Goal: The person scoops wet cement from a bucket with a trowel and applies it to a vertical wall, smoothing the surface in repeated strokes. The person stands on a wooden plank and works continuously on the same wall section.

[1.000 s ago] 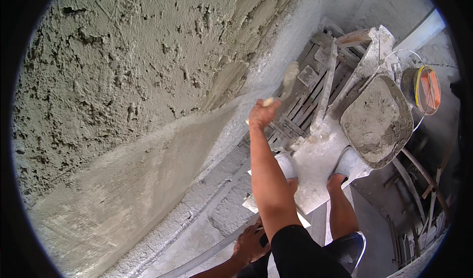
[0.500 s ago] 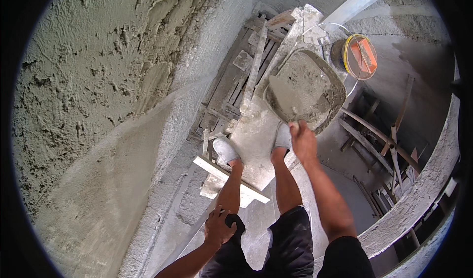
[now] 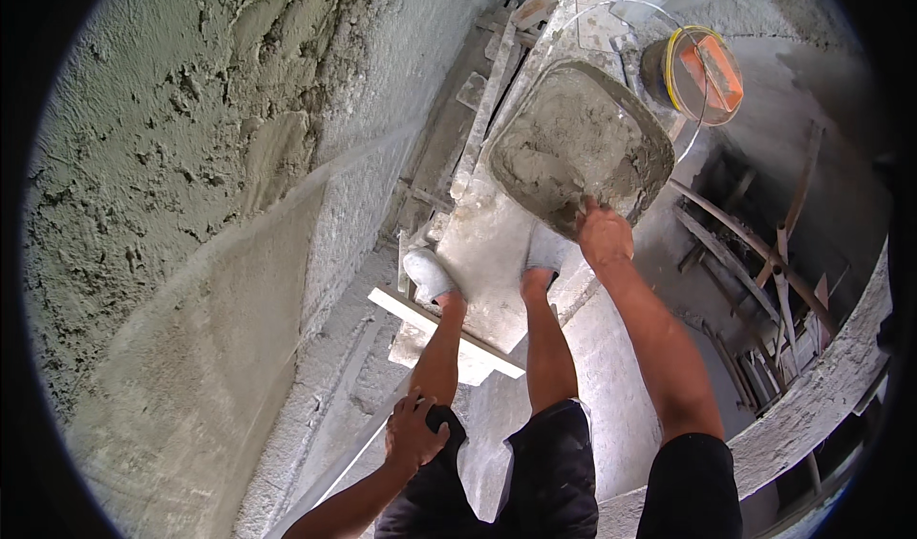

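Observation:
A black tub (image 3: 659, 160) filled with wet grey mortar (image 3: 573, 128) stands on the plank platform ahead of my feet. My right hand (image 3: 604, 235) reaches over the tub's near rim, fingers curled round the handle of a trowel. Its blade is sunk in the mortar and hidden. On my left knee rests my left hand (image 3: 415, 432), holding nothing, its fingers apart.
Beyond the tub's right side is a yellow-rimmed bucket (image 3: 674, 71) with an orange tool (image 3: 718, 69) in it. A partly plastered wall (image 3: 191, 205) rises on the left. A white board (image 3: 444, 331) crosses beneath my legs. Loose poles (image 3: 755, 243) lie lower, at right.
The trowel blade, visible on top of the mortar before, has gone down into it. My right hand has moved slightly forward and right; my left hand stays on the knee.

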A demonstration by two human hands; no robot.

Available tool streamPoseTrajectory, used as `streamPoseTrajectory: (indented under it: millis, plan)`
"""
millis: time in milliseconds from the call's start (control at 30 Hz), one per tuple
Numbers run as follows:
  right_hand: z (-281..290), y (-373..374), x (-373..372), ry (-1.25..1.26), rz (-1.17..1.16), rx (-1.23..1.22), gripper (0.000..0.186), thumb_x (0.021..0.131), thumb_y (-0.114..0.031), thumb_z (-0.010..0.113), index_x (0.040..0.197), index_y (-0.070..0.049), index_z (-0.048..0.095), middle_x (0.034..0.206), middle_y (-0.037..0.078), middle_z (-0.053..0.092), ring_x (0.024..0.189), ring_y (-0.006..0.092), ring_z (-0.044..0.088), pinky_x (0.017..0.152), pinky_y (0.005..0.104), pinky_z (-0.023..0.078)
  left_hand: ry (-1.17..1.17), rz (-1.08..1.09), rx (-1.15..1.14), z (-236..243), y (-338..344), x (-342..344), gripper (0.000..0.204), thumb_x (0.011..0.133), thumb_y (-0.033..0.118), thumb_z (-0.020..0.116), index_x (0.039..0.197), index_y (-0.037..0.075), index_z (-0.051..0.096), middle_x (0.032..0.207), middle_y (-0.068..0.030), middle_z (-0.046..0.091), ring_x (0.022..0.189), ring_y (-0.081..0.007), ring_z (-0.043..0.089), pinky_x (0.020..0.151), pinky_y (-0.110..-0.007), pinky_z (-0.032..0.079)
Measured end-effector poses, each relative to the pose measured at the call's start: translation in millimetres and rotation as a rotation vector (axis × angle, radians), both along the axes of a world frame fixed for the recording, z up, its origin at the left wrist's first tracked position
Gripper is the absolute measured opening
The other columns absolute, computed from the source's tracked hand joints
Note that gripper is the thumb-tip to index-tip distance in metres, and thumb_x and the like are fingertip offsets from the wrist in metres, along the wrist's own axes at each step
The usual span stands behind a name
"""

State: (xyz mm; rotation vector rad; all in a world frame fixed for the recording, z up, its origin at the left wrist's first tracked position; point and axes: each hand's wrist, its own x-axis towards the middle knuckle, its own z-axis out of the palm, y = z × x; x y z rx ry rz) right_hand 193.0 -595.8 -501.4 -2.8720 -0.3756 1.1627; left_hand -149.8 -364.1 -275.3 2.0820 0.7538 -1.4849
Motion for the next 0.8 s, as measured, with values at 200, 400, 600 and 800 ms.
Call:
streamPoseTrajectory:
  millis: [200,400,600,800]
  plan:
    - [16,2,32,0.308,-0.387,0.225,0.047,0.103,-0.041,0.056,0.116,0.002,0.069,0.116,0.031,0.069,0.111,0.0470,0.065,0.098,0.0515,0.051,0.034,-0.019,0.018,-2,-12,7,0.060,0.079,0.036,0.077,0.133,0.013,0.065,0.152,-0.0145,0.051,0.140,-0.0353,0.047,0.118,-0.046,0.041]
    - [-20,-25,42,0.325,-0.137,-0.009,0.050,0.103,-0.044,0.052,0.121,-0.001,0.070,0.119,0.026,0.071,0.120,0.0457,0.062,0.105,0.0513,0.049,0.008,0.018,0.034,-2,-13,7,0.060,0.078,0.036,0.077,0.132,0.013,0.066,0.152,-0.0151,0.051,0.140,-0.0361,0.046,0.117,-0.047,0.041]
    - [-6,-55,34,-0.058,-0.214,-0.105,0.046,0.105,-0.044,0.051,0.116,-0.004,0.071,0.111,0.026,0.073,0.107,0.0464,0.069,0.096,0.0521,0.054,0.046,-0.032,0.000,-3,-13,5,0.063,0.081,0.041,0.072,0.137,0.014,0.061,0.154,-0.0131,0.047,0.144,-0.0353,0.041,0.117,-0.049,0.040]
    - [-56,1,11,0.087,0.184,-0.073,0.042,0.106,-0.040,0.046,0.113,-0.007,0.071,0.106,0.022,0.075,0.103,0.0396,0.072,0.093,0.0476,0.057,0.022,-0.060,0.006,-3,0,3,0.062,0.081,0.040,0.072,0.136,0.014,0.062,0.153,-0.0133,0.048,0.143,-0.0339,0.043,0.117,-0.048,0.040]
